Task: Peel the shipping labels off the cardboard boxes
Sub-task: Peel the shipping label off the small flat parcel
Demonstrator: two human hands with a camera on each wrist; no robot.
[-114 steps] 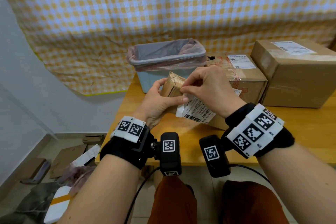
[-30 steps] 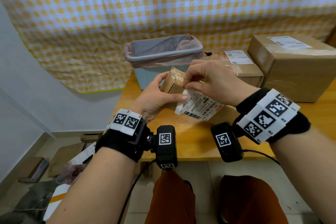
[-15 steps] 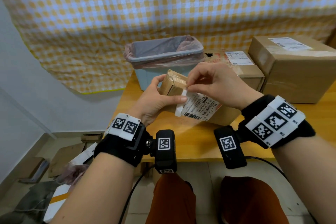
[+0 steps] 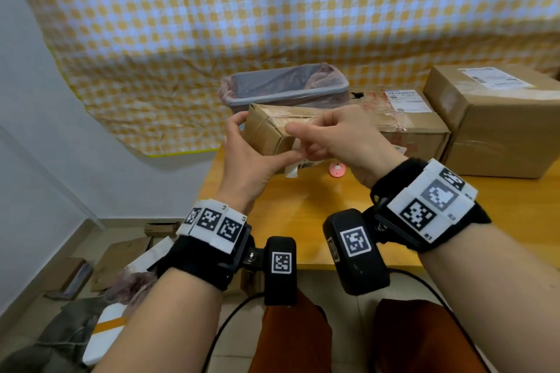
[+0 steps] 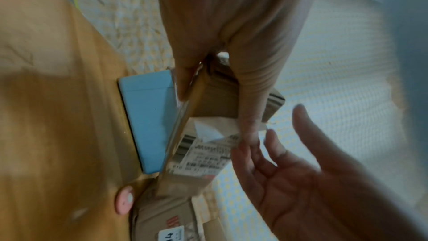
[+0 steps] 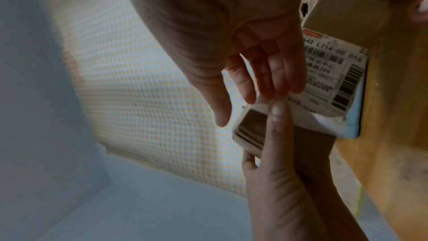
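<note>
Cardboard box (image 4: 274, 130) gripped by left hand (image 4: 248, 160), right hand (image 4: 342, 138) fingers straight on label (image 6: 333, 78) reading "L714-00"

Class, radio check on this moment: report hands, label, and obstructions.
Left hand grips small box, thumb pinning label. Right hand fingers at label's peeled corner; grip unclear. Label partly lifted, mostly stuck. Nothing obstructing; bin directly behind.
</note>
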